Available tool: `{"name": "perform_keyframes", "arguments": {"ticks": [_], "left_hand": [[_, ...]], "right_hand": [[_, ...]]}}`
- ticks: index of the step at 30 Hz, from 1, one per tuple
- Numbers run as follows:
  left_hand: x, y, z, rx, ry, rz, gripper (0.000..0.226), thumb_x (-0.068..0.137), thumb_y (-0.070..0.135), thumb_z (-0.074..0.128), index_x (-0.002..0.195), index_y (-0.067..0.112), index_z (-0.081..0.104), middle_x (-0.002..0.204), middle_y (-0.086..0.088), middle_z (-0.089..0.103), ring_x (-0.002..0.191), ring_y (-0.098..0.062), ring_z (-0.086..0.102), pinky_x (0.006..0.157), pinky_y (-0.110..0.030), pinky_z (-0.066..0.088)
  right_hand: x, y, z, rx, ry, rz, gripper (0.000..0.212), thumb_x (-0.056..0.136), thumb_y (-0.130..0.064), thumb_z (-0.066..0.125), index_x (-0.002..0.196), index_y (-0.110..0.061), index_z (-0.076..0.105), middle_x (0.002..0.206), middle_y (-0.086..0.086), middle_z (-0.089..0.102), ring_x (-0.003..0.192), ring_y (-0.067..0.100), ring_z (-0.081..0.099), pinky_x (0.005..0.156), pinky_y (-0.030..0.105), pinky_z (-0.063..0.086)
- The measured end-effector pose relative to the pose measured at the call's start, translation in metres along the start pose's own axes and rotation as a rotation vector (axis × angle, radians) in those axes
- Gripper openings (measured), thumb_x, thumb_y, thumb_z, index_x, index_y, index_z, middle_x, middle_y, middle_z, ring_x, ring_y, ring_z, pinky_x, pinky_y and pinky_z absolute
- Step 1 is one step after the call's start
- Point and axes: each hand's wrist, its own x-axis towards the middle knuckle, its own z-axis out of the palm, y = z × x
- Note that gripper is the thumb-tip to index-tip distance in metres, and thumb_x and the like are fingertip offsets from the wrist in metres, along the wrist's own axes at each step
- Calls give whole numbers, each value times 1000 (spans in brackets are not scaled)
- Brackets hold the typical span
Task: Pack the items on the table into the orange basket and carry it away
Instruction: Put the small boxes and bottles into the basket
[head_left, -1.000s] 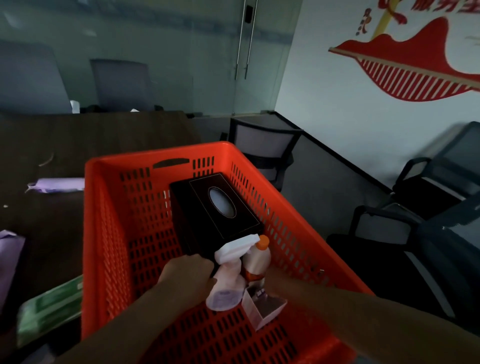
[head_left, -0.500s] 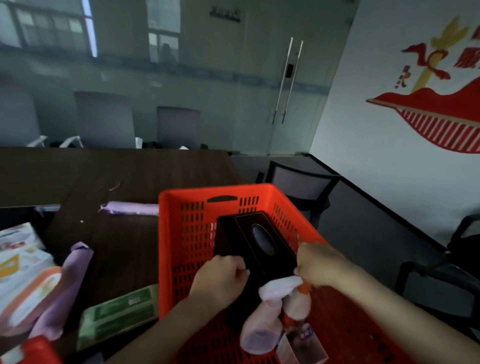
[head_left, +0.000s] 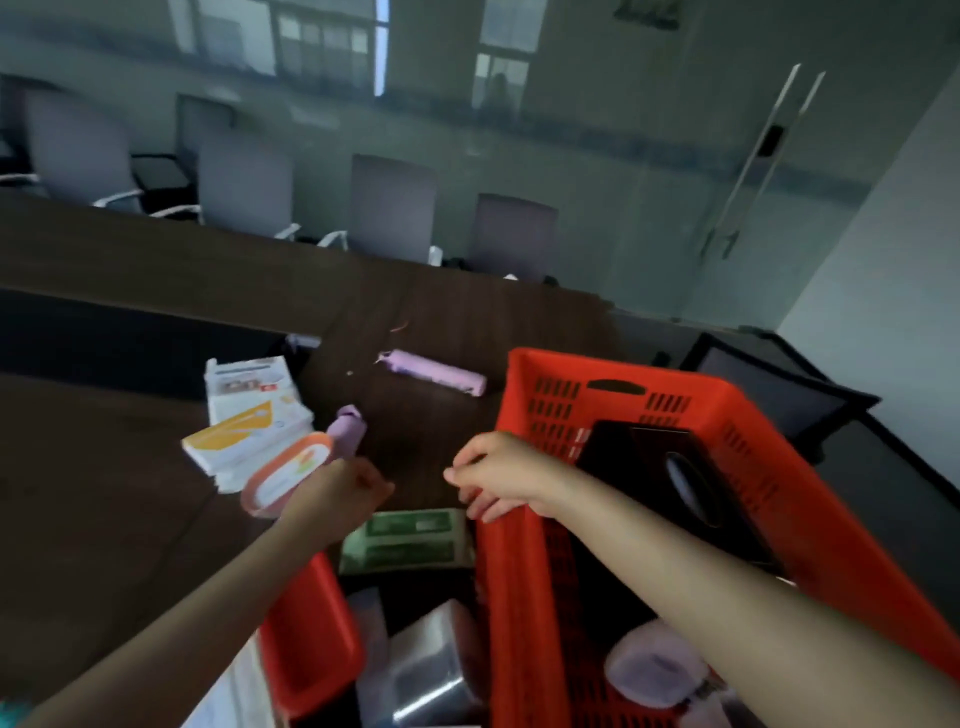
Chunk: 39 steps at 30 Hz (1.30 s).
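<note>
Orange basket (head_left: 524, 561): seen at the table's (head_left: 93, 519) right edge; a black tissue box (head_left: 670, 483) is held inside, and a pale spray bottle (head_left: 654, 670) at its near end.
Right hand (head_left: 498, 475): held over the basket's left rim, fingers loosely curled, nothing gripped.
Left hand (head_left: 345, 488): curled into a loose fist above the table, nothing seen in it.
Unpacked items: 2 purple rolls (head_left: 434, 371), a green pack (head_left: 410, 538), stacked white packs (head_left: 249, 415).
</note>
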Motion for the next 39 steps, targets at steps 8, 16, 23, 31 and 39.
{"name": "perform_keyframes", "arguments": {"ticks": [8,16,23,31,39], "left_hand": [[-21,-111,7,42,76,-317,39,87,34,56,119,12,58,118,-13,65,108,-31,62,87,-34,49],[-17,-143,16,-246,143,-492,29,79,26,51,104,14,60,96,-14,70,91,-35,68,77,-42,59],[8,-126,-10,-397,173,-480,19,73,15,58,88,10,68,90,-22,70,81,-36,69,79,-49,58],[20,-4,-94,-448,367,-161,23,84,14,60,106,9,66,90,-18,72,85,-33,71,83,-46,57],[29,157,-100,-575,354,200,21,68,27,65,87,19,68,99,-15,72,97,-34,68,89,-50,54]], "right_hand": [[78,-1,106,-568,-59,32,36,91,-24,52,118,-2,59,103,17,66,93,30,68,61,32,53],[118,27,190,-422,-66,25,12,84,-17,57,80,-24,48,111,12,66,105,28,63,73,24,39],[119,1,164,-407,-43,76,22,84,-9,52,104,-11,61,105,12,66,109,33,64,68,31,52],[91,-75,42,-221,152,-187,24,80,-6,57,101,-8,68,98,18,73,84,33,72,67,44,61],[10,-73,-111,72,376,-273,20,79,-3,64,99,0,66,88,21,65,75,31,66,60,40,58]]}}
